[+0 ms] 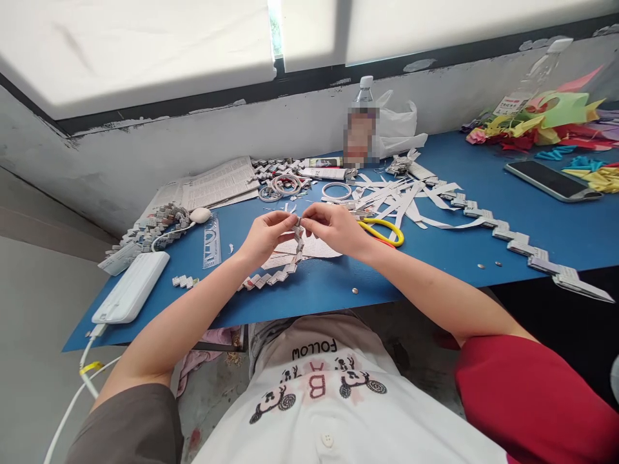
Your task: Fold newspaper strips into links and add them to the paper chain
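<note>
Near the middle of the table, both hands pinch the upper end of a zigzag chain of folded newsprint [278, 277]. My left hand [271, 233] has its thumb and fingertips closed on the chain's end, and my right hand [333, 227] closes on the same spot from the other side. From there the chain hangs down, curves left along the tabletop and passes behind my left forearm. Under the hands lies a sheet of printed paper [322, 248]. Scissors with yellow handles [384, 232] lie just right of my right hand. The exact fold between the fingertips is too small to tell.
Loose white paper strips [401, 200] and tape rolls [337, 191] lie behind the hands. A longer folded chain [522, 245] runs along the right. At left are a clear ruler [211, 241] and a cabled white power bank [130, 290]. A phone [551, 179] lies far right.
</note>
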Demonstrator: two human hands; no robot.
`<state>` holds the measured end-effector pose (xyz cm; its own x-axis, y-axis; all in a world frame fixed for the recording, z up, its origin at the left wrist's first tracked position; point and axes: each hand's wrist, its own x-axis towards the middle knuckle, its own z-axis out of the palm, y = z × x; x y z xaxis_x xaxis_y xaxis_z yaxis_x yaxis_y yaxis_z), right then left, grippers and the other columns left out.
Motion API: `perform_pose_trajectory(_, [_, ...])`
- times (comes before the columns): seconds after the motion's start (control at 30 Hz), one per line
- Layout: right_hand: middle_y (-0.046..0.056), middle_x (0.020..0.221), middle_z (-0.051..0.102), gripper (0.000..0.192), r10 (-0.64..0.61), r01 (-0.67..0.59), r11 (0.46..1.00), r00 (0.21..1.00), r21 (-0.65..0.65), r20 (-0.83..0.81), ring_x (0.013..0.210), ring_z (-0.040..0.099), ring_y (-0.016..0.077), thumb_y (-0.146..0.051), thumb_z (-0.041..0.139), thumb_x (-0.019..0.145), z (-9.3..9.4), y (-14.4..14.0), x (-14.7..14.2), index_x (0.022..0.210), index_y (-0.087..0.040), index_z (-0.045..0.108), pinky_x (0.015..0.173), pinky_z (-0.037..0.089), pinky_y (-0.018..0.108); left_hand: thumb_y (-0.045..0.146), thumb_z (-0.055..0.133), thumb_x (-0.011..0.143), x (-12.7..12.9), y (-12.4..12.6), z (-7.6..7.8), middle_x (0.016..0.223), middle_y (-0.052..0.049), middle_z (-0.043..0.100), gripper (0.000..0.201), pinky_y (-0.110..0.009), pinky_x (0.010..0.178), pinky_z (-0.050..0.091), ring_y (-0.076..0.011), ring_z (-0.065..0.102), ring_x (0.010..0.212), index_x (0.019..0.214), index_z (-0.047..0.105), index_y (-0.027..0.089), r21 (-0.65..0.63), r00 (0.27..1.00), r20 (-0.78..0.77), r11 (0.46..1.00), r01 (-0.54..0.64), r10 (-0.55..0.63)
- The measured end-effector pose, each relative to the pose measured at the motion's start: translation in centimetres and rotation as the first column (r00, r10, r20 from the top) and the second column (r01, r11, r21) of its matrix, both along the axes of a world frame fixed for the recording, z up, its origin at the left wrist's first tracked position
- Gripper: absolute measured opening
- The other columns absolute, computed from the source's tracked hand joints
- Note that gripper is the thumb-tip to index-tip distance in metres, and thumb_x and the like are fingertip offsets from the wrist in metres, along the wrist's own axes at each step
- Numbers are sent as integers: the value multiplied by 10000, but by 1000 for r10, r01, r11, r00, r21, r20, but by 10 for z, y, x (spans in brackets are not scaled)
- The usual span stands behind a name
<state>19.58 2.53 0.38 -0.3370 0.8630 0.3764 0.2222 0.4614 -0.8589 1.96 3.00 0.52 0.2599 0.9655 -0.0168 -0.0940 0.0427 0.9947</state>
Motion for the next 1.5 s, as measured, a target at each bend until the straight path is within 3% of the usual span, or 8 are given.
perform_pose_trajectory(0.2, [8, 660, 623, 103, 47, -47, 999, 999, -4, -27, 620, 566, 127, -242, 556, 829, -1, 3, 0, 780, -158, 592, 587, 433, 253, 478, 788, 667, -2, -2, 5, 758, -23, 665, 376, -399, 798, 557, -174, 671, 729, 780, 648, 148, 94, 993, -109, 994, 56, -46])
perform_pose_trajectory(0.33, [8, 658, 626, 106, -40, 26, 991, 995, 135, 97, 609, 545, 130, -249, 560, 828, -3, 5, 3, 778, -164, 601, 584, 404, 259, 472, 806, 642, 0, -5, 3, 761, -24, 679, 371, -373, 780, 581, -164, 664, 709, 783, 677, 154, 199, 982, -175, 979, -39, 74])
perform_pose_trajectory(0.43, [4, 653, 634, 106, -44, 20, 984, 990, 179, 132, 607, 551, 132, -250, 548, 836, -3, 7, 5, 788, -174, 604, 594, 406, 261, 449, 814, 640, 0, -5, 0, 782, -44, 702, 369, -373, 811, 583, -172, 673, 726, 824, 715, 145, 198, 979, -155, 975, -101, 133])
perform_pose_trajectory(0.6, [8, 663, 659, 93, -61, 52, 990, 996, 130, 65, 598, 578, 134, -252, 560, 841, -4, 7, 3, 792, -180, 594, 612, 438, 272, 415, 828, 630, -2, -3, 3, 787, -47, 715, 355, -371, 797, 590, -170, 678, 709, 837, 729, 144, 114, 988, -142, 992, -48, 64])
perform_pose_trajectory(0.9, [15, 669, 651, 78, -5, 5, 1000, 1000, 10, 5, 560, 569, 130, -254, 549, 854, -3, 0, 2, 835, -180, 537, 566, 456, 277, 435, 861, 554, -5, -4, 12, 762, -41, 706, 396, -408, 826, 573, -199, 691, 745, 772, 704, 145, 122, 980, -200, 992, 6, 19])
perform_pose_trajectory(1.07, [28, 720, 669, 104, 0, -1, 999, 999, 35, 36, 627, 598, 145, -276, 549, 851, 2, -1, 4, 830, -176, 560, 633, 472, 292, 450, 851, 565, -3, -5, 9, 757, -23, 690, 399, -397, 814, 572, -184, 681, 736, 755, 677, 146, 176, 977, -200, 984, -36, 71])
perform_pose_trajectory(1.27, [40, 751, 682, 108, -112, 108, 990, 993, 94, 32, 690, 613, 165, -271, 550, 848, 1, -1, 1, 812, -176, 586, 674, 463, 301, 446, 838, 594, -1, -5, 4, 800, -46, 714, 377, -388, 821, 576, -190, 681, 750, 796, 719, 151, 181, 981, -141, 978, -107, 133])
perform_pose_trajectory(1.5, [27, 709, 656, 130, -160, 159, 986, 987, 44, 4, 659, 590, 153, -287, 536, 852, -5, -3, -3, 840, -168, 588, 648, 444, 294, 446, 840, 589, -2, -4, 6, 814, -67, 735, 370, -395, 808, 578, -210, 697, 748, 790, 739, 152, 200, 980, -145, 974, -108, 138])
